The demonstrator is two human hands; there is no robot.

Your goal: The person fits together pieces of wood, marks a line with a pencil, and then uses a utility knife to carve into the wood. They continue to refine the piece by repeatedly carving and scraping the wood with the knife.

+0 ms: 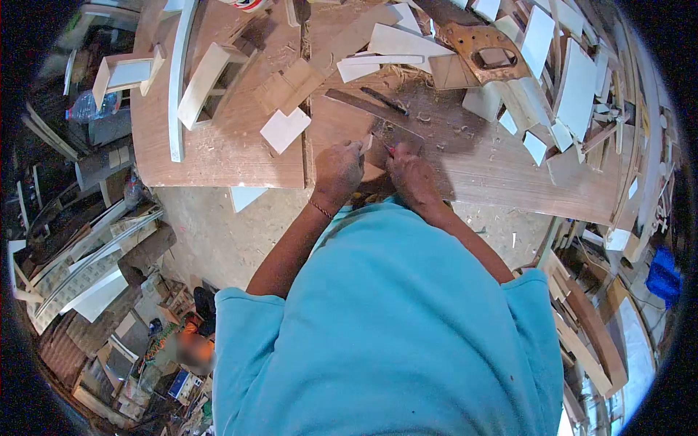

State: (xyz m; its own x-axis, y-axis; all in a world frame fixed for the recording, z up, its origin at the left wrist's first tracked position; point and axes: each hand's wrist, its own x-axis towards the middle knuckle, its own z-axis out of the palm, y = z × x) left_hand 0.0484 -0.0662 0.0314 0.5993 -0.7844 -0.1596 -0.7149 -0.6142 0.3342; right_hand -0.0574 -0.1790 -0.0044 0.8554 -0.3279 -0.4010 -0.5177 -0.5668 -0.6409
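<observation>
My left hand (339,171) is closed around a small pale piece of wood (367,143) at the near edge of the workbench. Just to its right, my right hand (416,174) is closed on a small tool with a red part (391,151), its tip pointing toward the wood piece. Most of the tool is hidden in my fingers, so its exact kind cannot be made out. Beyond both hands lies a thin dark pen-like object (384,100). A handsaw with a worn wooden handle (488,57) rests farther back on the right.
The brown workbench (233,163) carries a white-edged strip (179,109), a small wooden frame (211,83) and a white offcut (285,131). Many offcuts (574,80) pile up at right, with shavings around. A person in orange (195,345) is at lower left among stacked scraps.
</observation>
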